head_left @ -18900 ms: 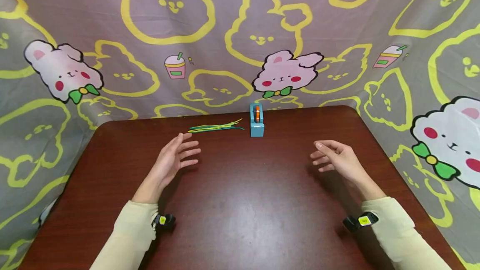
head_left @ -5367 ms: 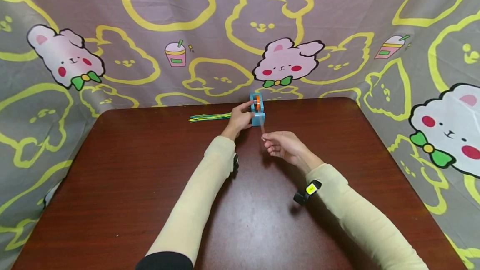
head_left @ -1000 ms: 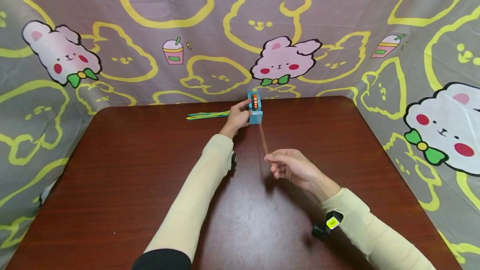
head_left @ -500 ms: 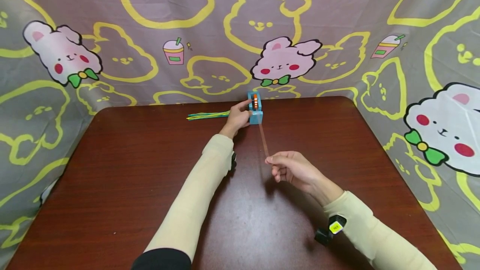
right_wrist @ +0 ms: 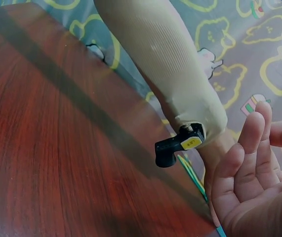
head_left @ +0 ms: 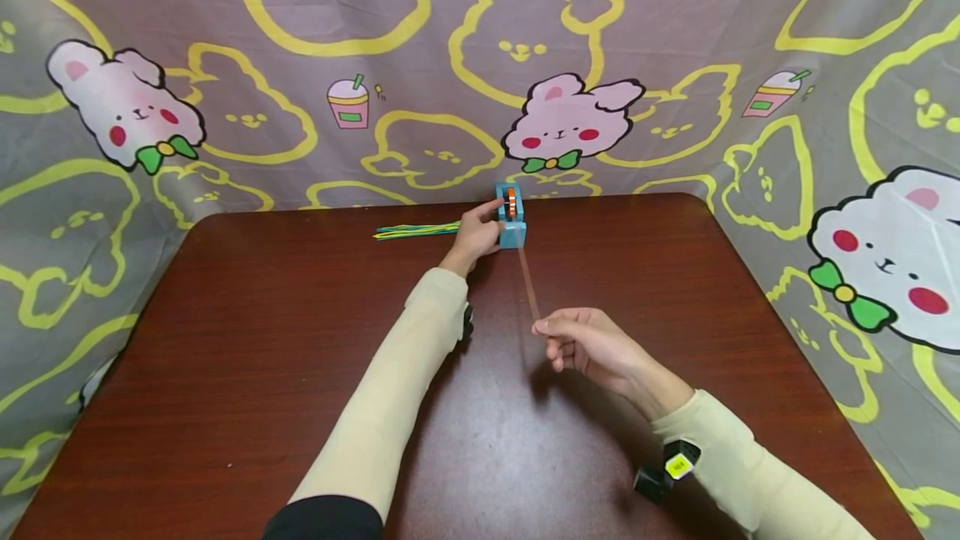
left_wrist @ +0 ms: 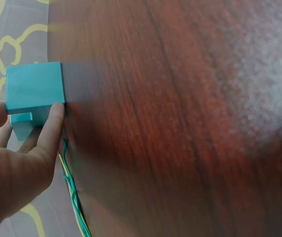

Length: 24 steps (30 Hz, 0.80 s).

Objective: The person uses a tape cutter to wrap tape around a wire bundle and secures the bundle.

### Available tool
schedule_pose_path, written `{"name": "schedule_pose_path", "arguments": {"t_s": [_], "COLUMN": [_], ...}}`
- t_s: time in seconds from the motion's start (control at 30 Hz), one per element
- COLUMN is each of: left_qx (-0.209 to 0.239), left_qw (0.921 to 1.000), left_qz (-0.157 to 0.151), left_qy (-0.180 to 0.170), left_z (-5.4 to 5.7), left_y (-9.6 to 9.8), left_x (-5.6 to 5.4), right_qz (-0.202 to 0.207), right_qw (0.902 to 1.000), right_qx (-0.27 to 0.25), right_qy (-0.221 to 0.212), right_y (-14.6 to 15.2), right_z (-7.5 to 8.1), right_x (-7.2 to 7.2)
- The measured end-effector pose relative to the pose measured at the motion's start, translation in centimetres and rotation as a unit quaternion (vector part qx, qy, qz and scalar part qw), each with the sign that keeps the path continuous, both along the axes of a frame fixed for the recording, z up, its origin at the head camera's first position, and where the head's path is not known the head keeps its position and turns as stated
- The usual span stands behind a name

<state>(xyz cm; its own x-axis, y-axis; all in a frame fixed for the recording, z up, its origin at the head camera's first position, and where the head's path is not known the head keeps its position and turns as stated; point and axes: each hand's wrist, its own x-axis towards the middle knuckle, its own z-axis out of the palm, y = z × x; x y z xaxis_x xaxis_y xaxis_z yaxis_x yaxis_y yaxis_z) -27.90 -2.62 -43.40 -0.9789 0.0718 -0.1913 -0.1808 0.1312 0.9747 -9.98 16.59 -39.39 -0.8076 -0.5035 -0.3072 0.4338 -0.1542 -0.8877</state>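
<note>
In the head view a blue tape dispenser point(head_left: 513, 237) with an orange roll stands at the table's back edge. My left hand point(head_left: 477, 232) grips it from its left side; the left wrist view has the thumb and fingers around the dispenser point(left_wrist: 34, 89). A strip of clear tape point(head_left: 528, 277) runs taut from the dispenser's front toward me. My right hand point(head_left: 592, 347) pinches the strip's end between thumb and forefinger, above the table. In the right wrist view the right hand's point(right_wrist: 252, 182) other fingers are loosely curled, and the tape is hidden.
A bundle of yellow and green cords point(head_left: 416, 231) lies left of the dispenser, partly behind the left hand. The brown wooden table point(head_left: 247, 340) meets a patterned cloth curtain point(head_left: 420, 48) at the back and sides.
Since the earliest frame both hands have moved in to the dispenser and tape. Over the last second the right hand has drawn slightly toward me, lengthening the strip; the left hand stays put.
</note>
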Motion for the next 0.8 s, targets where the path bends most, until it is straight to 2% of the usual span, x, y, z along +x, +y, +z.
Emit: {"name": "schedule_pose_path", "arguments": {"t_s": [0.8], "left_qx": [-0.003], "left_qw": [1.0], "left_qz": [-0.002], "left_qy": [-0.003], "left_z": [0.1], "left_y": [0.0], "left_x": [0.1], "right_qz": [0.028], "right_qw": [0.9992], "right_qx": [-0.018], "right_qy": [0.024], "right_y": [0.0], "right_z": [0.6], "right_x": [1.3]}}
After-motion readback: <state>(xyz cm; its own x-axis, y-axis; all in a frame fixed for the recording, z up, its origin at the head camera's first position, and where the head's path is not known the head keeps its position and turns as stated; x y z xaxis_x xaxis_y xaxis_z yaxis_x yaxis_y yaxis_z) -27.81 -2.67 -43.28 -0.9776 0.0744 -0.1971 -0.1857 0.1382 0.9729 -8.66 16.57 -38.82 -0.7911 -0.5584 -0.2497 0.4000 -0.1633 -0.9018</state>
